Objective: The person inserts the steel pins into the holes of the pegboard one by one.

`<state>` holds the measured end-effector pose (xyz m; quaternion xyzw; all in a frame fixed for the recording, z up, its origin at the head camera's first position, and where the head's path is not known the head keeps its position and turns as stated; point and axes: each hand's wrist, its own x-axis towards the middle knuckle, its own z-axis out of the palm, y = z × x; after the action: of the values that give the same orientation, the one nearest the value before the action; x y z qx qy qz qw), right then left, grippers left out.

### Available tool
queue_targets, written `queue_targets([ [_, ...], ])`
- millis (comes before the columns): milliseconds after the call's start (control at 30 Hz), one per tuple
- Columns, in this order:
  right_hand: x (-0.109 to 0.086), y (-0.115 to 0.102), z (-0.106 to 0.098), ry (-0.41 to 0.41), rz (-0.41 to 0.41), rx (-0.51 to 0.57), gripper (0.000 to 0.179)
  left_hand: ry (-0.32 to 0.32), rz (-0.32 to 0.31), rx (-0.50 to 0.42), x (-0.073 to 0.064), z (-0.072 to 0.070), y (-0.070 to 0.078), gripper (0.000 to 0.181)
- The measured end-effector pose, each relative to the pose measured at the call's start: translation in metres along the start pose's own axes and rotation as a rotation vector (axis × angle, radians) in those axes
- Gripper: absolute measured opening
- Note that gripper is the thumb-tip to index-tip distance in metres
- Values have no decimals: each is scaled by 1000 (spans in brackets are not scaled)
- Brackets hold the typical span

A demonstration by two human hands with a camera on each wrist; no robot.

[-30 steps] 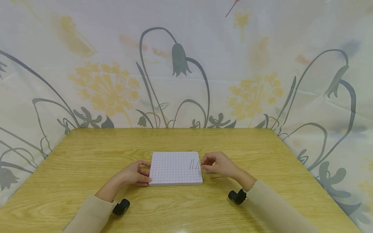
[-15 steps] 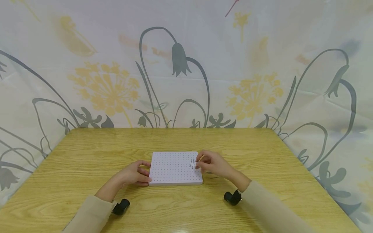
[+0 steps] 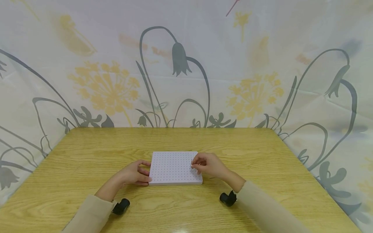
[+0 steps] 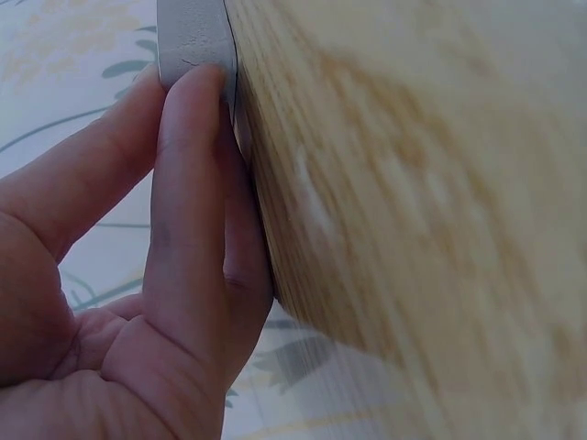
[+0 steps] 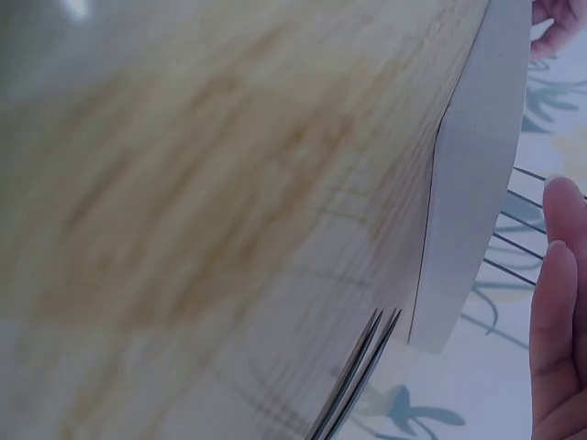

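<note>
A white pegboard with a grid of small holes lies on the table. My left hand holds its left edge, fingertips against the side in the left wrist view, where the grey-white edge shows. Several thin dark metal rods stand up from the board near its right side. My right hand is over that side, thumb and finger pinching at a rod on the left of the row. Its fingers hide most of the rods in the head view. In the right wrist view, the fingertips overlap the rods.
Two slim pointed metal tips lie side by side near the board's right end. A thin dark piece shows on the wooden table under the right wrist. A flower-patterned cloth hangs behind the table.
My right hand has moved left along the row of rods, from the board's right edge onto the leftmost ones, covering them. The left hand and board have stayed in place.
</note>
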<state>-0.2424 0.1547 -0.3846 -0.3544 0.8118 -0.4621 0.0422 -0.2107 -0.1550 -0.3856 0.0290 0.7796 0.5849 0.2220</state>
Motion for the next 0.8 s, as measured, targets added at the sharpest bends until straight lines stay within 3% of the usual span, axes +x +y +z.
queue_targets([
  [233, 2, 3, 2, 4, -5, -33, 5, 0, 1, -1, 0, 0, 0, 59],
  [500, 3, 2, 3, 12, -26, -236, 4, 0, -1, -3, 0, 0, 0, 58],
  [800, 3, -2, 3, -5, 4, -306, 3, -2, 3, 1, -1, 0, 1, 58],
])
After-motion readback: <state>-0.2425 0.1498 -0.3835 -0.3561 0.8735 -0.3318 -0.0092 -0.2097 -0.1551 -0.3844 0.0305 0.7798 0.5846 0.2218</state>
